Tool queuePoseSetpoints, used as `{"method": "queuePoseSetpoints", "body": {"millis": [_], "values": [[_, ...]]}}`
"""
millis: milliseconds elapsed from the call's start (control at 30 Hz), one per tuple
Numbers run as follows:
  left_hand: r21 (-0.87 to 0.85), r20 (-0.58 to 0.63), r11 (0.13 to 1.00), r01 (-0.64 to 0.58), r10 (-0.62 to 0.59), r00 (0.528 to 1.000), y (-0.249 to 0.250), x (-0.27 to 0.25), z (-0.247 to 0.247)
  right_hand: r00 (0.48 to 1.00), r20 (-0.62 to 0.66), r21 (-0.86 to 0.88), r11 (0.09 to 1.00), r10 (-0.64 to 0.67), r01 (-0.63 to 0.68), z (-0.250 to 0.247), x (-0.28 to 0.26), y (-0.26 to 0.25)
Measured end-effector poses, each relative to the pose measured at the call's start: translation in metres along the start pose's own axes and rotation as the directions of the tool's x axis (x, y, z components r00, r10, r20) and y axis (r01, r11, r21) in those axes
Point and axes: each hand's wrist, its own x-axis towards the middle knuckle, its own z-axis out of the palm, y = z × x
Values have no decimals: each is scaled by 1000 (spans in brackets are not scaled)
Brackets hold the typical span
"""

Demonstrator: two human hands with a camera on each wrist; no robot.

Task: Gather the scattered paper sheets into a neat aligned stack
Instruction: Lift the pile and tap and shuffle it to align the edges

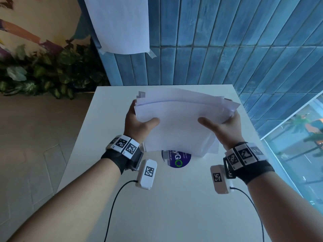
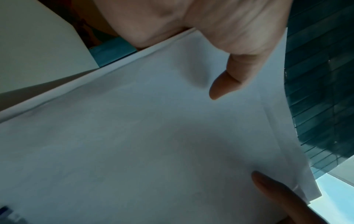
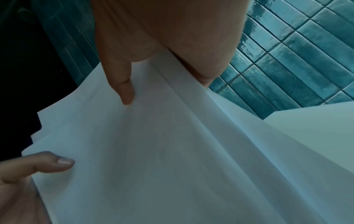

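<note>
Paper sheets: a loose stack of white paper sheets (image 1: 176, 119) held above the white table (image 1: 157, 206), between the two hands, tilted so the far edge stands higher than the near edge.
Alignment: uneven; corners fan out past one another at the far right by the right fingertips, and the lower edges step apart near the right wrist.
Left hand: the left hand (image 1: 138, 119) grips the stack's left edge, thumb (image 1: 152, 121) lying flat on the top sheet, the other fingers curled round behind the edge and mostly hidden by the paper.
Left wrist view: the thumb (image 2: 228, 81) presses on the sheet, palm against the stack's edge; the right thumb tip shows at the lower right of the same sheet.
Right hand: the right hand (image 1: 225, 126) grips the right edge the same way, thumb (image 1: 208, 122) on top, fingers behind the paper.
Right wrist view: the thumb (image 3: 122, 84) rests on the top sheet (image 3: 172, 151), with the edge tucked into the crook of the hand.
Under the near edge: a round blue sticker (image 1: 178, 160) with a green arrow mark, on the table just below the thumbs, partly covered by the sheets.
Beyond the fingertips: a blue tiled wall (image 1: 227, 41) with a white sheet taped to it (image 1: 120, 23).
</note>
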Motion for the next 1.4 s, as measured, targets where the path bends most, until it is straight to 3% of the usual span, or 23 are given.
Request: {"method": "queuePoseSetpoints", "body": {"millis": [133,233,400,567,700,933,1033,1133,1300,1400], "values": [[-14,37,979,203,-203,979,-15,-10,8,988,16,22,988,151,-151,10,-13,17],[-9,17,960,281,-281,960,-23,-15,12,975,-10,56,974,221,-220,16,-22,29],[-131,-54,961,243,-252,966,-13,-14,10,988,-86,87,989,130,-123,18,-23,13],[-149,21,975,164,-163,986,-12,-19,-5,997,26,26,997,69,-69,2,-22,4],[-111,50,992,61,-56,997,-8,-20,-2,999,-27,-64,998,27,-29,5,-18,4],[-176,23,983,50,-47,999,-5,-20,5,991,-132,-49,999,-4,-2,17,-22,2],[-103,83,981,162,-153,985,-23,-20,-1,996,-80,-12,999,31,-32,14,-26,13],[-18,116,976,215,-211,971,-41,-27,1,988,-51,-40,988,146,-148,14,-31,28],[36,41,992,123,-124,991,-41,-22,4,989,-57,-159,977,136,-143,18,-33,30],[113,82,993,32,-42,996,-31,-15,-7,993,-83,-117,988,89,-99,15,-24,22]]}}
